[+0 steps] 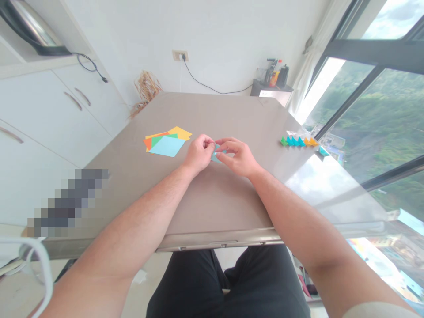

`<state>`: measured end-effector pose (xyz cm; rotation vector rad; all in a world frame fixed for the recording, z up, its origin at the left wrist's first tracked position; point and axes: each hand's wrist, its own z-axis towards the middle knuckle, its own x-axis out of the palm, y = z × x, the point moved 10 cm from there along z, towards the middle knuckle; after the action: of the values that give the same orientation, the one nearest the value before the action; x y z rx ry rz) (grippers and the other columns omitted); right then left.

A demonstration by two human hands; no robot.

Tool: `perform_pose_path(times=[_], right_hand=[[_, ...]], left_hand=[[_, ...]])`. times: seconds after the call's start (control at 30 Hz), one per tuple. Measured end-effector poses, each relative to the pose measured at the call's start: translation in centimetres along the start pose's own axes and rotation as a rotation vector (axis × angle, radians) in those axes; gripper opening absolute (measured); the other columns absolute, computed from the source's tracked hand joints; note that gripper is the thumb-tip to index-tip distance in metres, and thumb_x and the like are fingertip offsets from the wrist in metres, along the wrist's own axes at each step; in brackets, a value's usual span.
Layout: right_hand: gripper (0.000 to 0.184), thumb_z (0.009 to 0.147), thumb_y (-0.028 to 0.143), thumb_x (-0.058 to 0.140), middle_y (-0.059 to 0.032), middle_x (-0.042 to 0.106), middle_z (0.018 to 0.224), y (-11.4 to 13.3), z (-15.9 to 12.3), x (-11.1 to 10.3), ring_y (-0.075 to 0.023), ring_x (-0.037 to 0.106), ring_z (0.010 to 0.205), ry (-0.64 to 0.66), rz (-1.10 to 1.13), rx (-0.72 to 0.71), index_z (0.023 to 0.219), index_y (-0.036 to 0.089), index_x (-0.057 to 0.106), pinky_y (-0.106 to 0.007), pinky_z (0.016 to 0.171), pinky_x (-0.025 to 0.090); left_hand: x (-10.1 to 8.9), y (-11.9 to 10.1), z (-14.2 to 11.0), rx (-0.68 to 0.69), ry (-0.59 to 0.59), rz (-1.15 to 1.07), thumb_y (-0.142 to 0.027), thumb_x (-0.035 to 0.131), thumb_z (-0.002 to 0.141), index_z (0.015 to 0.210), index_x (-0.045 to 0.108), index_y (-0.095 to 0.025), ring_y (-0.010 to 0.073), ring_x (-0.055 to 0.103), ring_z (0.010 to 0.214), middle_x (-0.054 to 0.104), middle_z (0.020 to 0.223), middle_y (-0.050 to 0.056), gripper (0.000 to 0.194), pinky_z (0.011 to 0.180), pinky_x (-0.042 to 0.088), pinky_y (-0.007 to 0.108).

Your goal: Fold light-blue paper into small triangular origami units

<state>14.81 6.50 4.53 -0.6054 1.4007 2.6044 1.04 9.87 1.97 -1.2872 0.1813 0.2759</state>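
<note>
Paper [216, 157], blue, in L hand [199, 154], R hand [239, 157] alongside, over tbl [218, 198].

Bright daylight is streaming through the right-hand window [364, 51], whitening part of the tabletop [215, 198] with glare; wide-angle distortion is stretching the edges; trees [394, 115] are apparently blurring.

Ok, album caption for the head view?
Left hand and right hand handle blue paper between coloured sheets and folded paper pieces.

Right of the colored sheets [167, 146], the left hand [199, 154] pinches a blue paper [216, 157] and the right hand [240, 157] touches it; folded papers [300, 141] line up farther right.
</note>
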Motion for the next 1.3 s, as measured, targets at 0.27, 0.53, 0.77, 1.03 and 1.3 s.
perform_pose_path(times=[0.27, 0.53, 0.77, 1.03, 1.3], right_hand=[[0.008, 0.082, 0.023, 0.066, -0.006, 0.073, 0.118, 1.1, -0.2, -0.1, -0.0214, 0.07, 0.104, -0.056, -0.149, -0.154, 0.084, 0.024, 0.074, -0.04, 0.094, 0.055], [0.011, 0.081, 0.02, 0.06, -0.0061, 0.075, 0.108, 1.8, -0.3, 0.1, -0.0214, 0.07, 0.099, -0.088, -0.204, -0.23, 0.078, 0.023, 0.07, -0.038, 0.089, 0.055], [0.009, 0.08, 0.027, 0.069, -0.0074, 0.074, 0.114, 2.1, -0.5, 0.3, -0.0234, 0.069, 0.106, -0.041, -0.174, -0.253, 0.087, 0.023, 0.072, -0.04, 0.095, 0.054], [0.008, 0.083, 0.023, 0.064, -0.0049, 0.075, 0.109, 1.5, -0.2, 0.0, -0.0211, 0.07, 0.1, -0.074, -0.17, -0.181, 0.082, 0.024, 0.071, -0.039, 0.092, 0.055], [0.009, 0.085, 0.029, 0.067, -0.0046, 0.075, 0.107, -0.4, 0.2, -0.5, -0.0209, 0.069, 0.099, -0.118, -0.18, -0.014, 0.078, 0.024, 0.071, -0.038, 0.089, 0.055]], left_hand=[[0.7, 1.3, 0.3, -0.021, 0.038, -0.036, -0.021, 0.061, 0.08, 0.082, 0.055, -0.022, 0.0135, 0.055, 0.061, 0.059, 0.07, -0.001, 0.006, 0.053, 0.043, 0.025], [0.8, 1.0, 0.1, -0.046, 0.035, -0.051, -0.021, 0.062, 0.08, 0.081, 0.055, -0.022, 0.0144, 0.055, 0.061, 0.057, 0.069, -0.001, 0.007, 0.051, 0.045, 0.025], [0.1, 0.5, 0.2, 0.004, -0.023, 0.03, -0.02, 0.063, 0.08, 0.079, 0.056, -0.021, 0.0126, 0.053, 0.06, 0.059, 0.068, -0.002, 0.007, 0.055, 0.039, 0.026], [0.2, 0.8, 0.3, 0.005, -0.013, -0.003, -0.02, 0.062, 0.079, 0.08, 0.058, -0.021, 0.0133, 0.055, 0.061, 0.062, 0.069, -0.002, 0.004, 0.058, 0.04, 0.027], [0.6, 0.6, 0.1, -0.008, 0.013, -0.086, -0.021, 0.064, 0.076, 0.078, 0.06, -0.02, 0.0125, 0.054, 0.061, 0.062, 0.067, -0.001, 0.004, 0.058, 0.041, 0.027]])
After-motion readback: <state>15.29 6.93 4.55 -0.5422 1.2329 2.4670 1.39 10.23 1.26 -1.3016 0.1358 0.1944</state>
